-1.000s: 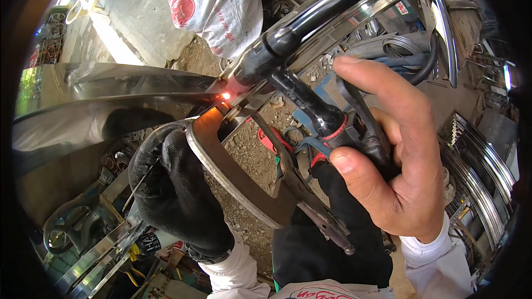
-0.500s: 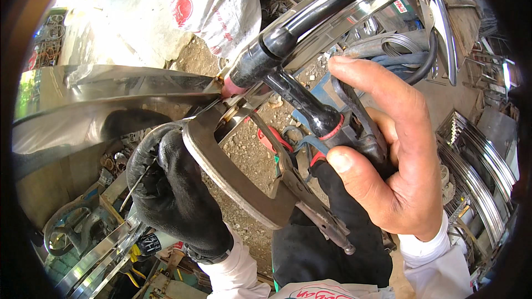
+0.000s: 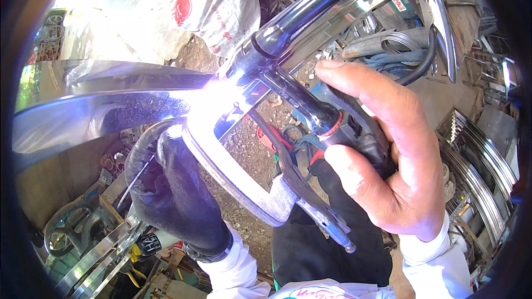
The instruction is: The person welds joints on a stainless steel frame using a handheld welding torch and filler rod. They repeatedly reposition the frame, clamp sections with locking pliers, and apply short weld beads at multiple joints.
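Note:
My bare right hand (image 3: 396, 155) is wrapped around the handle of a black TIG welding torch (image 3: 302, 97), its index finger stretched along the torch's lever. A blinding white-violet arc glows at the torch's tip, where curved polished metal strips (image 3: 94, 108) meet a long metal bar; the glare hides the joint. Just below sits a locking C-clamp (image 3: 238, 196), its jaws near the arc. My left hand (image 3: 172, 188), in a black glove, is closed around a thin metal rod (image 3: 134, 181) left of the clamp; the rod's front end cannot be made out.
A white printed sack (image 3: 216, 8) lies beyond the joint. The torch's thick black cable (image 3: 332, 0) runs to the upper right. Bundles of curved metal strips (image 3: 471, 171) lie at the right, with coiled wire (image 3: 402, 47) farther back. Scrap and tools crowd the lower left.
A bright arc has lit at the torch tip, washing the metal and clamp in white-violet light. The right index finger has lowered slightly along the lever; both hands otherwise stay nearly in place.

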Available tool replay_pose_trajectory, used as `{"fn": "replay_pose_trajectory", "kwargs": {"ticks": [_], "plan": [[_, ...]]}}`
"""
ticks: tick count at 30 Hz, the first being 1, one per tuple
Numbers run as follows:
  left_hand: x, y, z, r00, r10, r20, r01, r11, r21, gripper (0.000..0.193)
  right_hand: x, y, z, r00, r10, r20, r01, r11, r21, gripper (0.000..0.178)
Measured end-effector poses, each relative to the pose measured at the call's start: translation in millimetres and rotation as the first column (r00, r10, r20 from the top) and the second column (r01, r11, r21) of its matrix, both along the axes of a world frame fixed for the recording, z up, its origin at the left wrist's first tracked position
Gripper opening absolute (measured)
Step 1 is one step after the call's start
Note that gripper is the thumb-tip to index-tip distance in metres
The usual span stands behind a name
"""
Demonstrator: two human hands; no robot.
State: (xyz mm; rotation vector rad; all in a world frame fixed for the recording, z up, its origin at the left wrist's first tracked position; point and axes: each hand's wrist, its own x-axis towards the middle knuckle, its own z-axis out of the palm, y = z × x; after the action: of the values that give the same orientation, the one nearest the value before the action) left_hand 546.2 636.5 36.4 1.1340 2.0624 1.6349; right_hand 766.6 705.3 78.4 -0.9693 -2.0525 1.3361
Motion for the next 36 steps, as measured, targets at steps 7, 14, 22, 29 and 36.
{"fn": "replay_pose_trajectory", "kwargs": {"ticks": [7, 14, 22, 29, 36], "plan": [[0.7, -5.4, 9.7, 0.994, 0.031, 0.104, -0.028, 0.999, -0.031, 0.018, -1.5, -11.0, -3.0, 0.962, -0.261, -0.078, 0.247, 0.957, -0.153, 0.066], [-11.7, -15.8, 17.3, 0.994, 0.004, 0.11, 0.007, 0.995, -0.098, 0.018, 22.3, -31.4, -6.6, 0.865, -0.503, -0.009, 0.461, 0.8, -0.384, 0.055], [-23.8, -23.7, 16.3, 0.965, -0.015, 0.262, 0.018, 1.0, -0.011, 0.022, 57.1, -63.9, -2.0, 0.812, -0.583, 0.014, 0.481, 0.657, -0.58, 0.042], [-19.7, -51.7, 2.6, 0.978, -0.118, 0.172, 0.068, 0.961, 0.269, 0.027, 78.2, -98.1, 27.1, 0.701, -0.713, 0.015, 0.567, 0.545, -0.618, 0.036], [-55.1, -44.5, 85.4, 0.915, -0.163, 0.37, 0.103, 0.979, 0.176, 0.026, 55.6, -131.0, 112.7, 0.549, -0.835, -0.04, 0.623, 0.44, -0.646, 0.034]]}}
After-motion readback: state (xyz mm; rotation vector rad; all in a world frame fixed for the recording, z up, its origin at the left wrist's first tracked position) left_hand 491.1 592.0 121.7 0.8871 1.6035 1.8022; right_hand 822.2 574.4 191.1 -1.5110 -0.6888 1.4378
